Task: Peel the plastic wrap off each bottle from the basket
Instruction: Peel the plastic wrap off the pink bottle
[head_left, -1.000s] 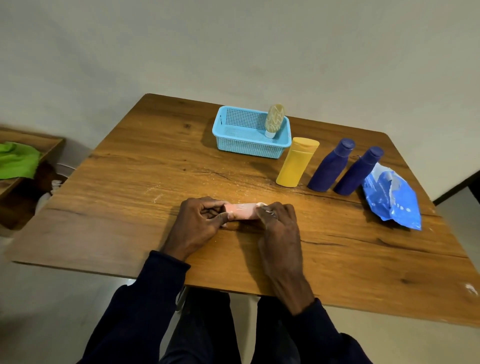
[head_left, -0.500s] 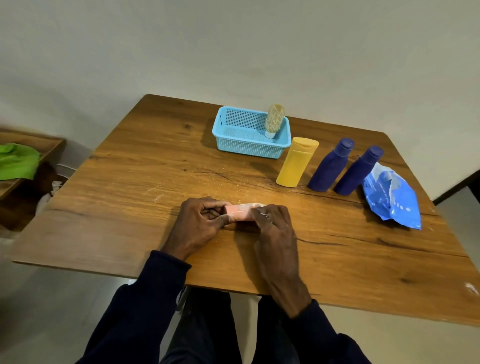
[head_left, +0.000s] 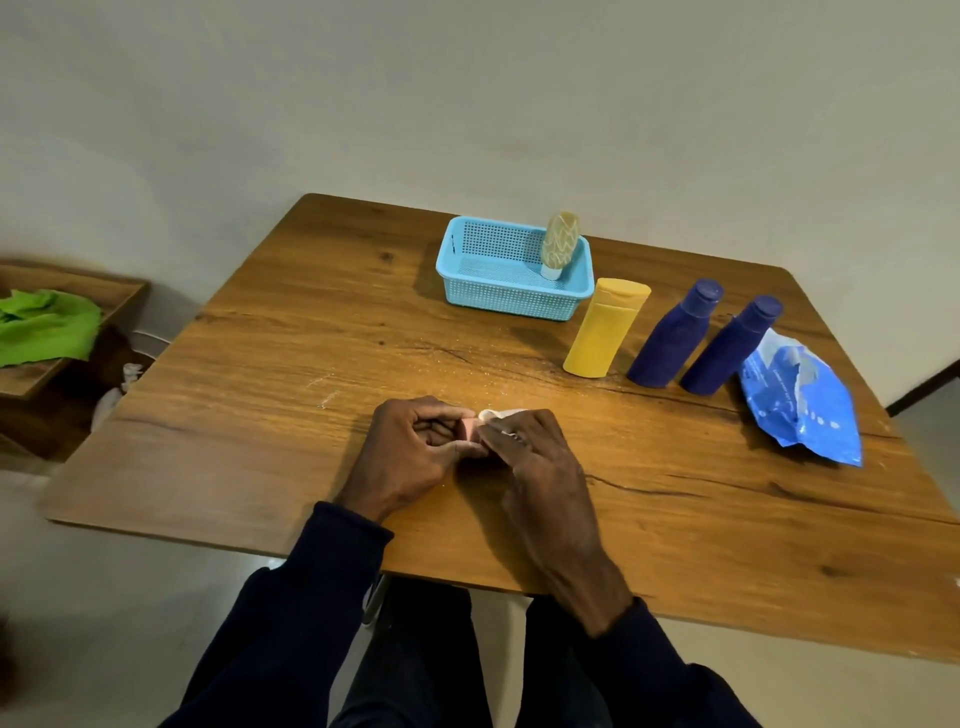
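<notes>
A light blue basket (head_left: 509, 301) is seen at the far side of the table (head_left: 311, 374). One bottle is held in it: a beige patterned bottle (head_left: 559, 241), stood cap down in the right-hand end and leaning against the rim. Nothing else can be made out inside the basket.

Just to the right of the basket, a yellow bottle (head_left: 605, 327) is stood on the table. Two dark blue bottles (head_left: 675, 338) (head_left: 730, 345) are set in a row beyond it, close together. A crumpled blue plastic bag (head_left: 802, 405) is laid at the right edge of the table, just beside the second blue bottle. What the bag contains cannot be told.

A small pink bottle (head_left: 469, 428) is held low over the near middle of the table, well apart from the basket. It is enclosed from both ends, so that only a short pink stretch is shown between the two hands. The left hand (head_left: 410, 452) is curled round its left end, with thumb and fingers closed in a tight grip. The right hand (head_left: 535, 457) is bent over the rest of the bottle, its fingertips pressed against the pink part, right next to the left thumb. A whitish piece (head_left: 493, 414) is seen at the top of the right hand's grip; whether it is a cap or loosened wrap cannot be told.

A green cloth (head_left: 44, 325) is laid on a low wooden shelf (head_left: 104, 291) to the left of the table.
</notes>
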